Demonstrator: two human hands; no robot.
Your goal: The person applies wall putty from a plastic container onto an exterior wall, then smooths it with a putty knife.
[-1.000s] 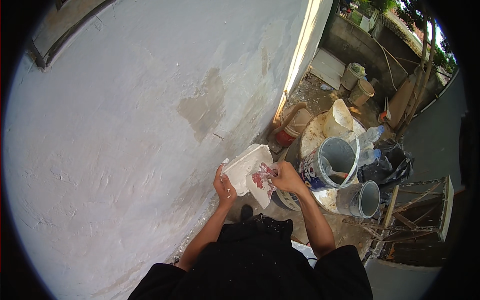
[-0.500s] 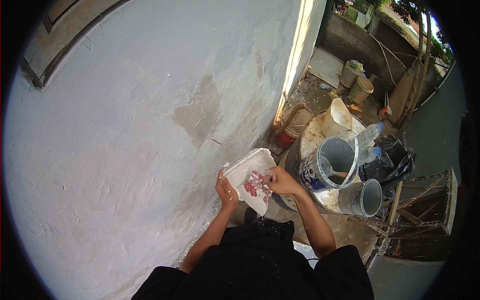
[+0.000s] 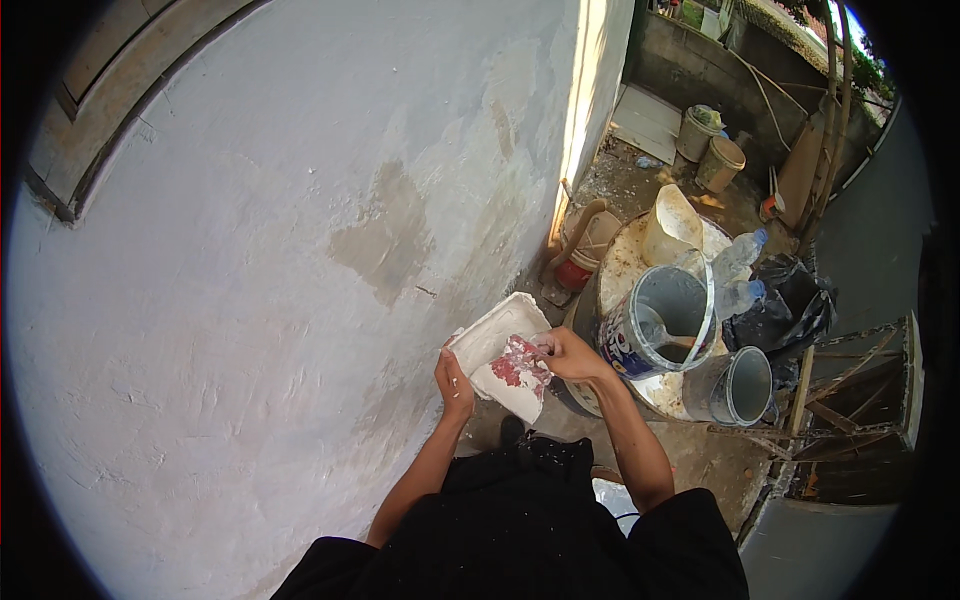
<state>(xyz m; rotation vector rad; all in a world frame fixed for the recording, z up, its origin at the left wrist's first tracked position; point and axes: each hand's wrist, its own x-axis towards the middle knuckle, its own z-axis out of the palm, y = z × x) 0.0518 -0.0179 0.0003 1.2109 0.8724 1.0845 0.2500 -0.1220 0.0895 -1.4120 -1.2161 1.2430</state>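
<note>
Compared with one second earlier, you now show the broad, white-coated face of the red spreader [image 3: 520, 372] farther left across the white tray [image 3: 488, 335], where it formerly covers mainly the right end. The tray now presents its hollow more openly to your view. Your line of sight has also shifted: more of the frame [image 3: 130, 85] appears at upper left, and the wall's grey-brown patch [image 3: 385, 240] sits lower and farther left.

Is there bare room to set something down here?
Some bare floor shows between the right forearm and the openwork frame. The drum top is crowded by a large bucket and pale container; a red scraper overlaps the tray.
</note>
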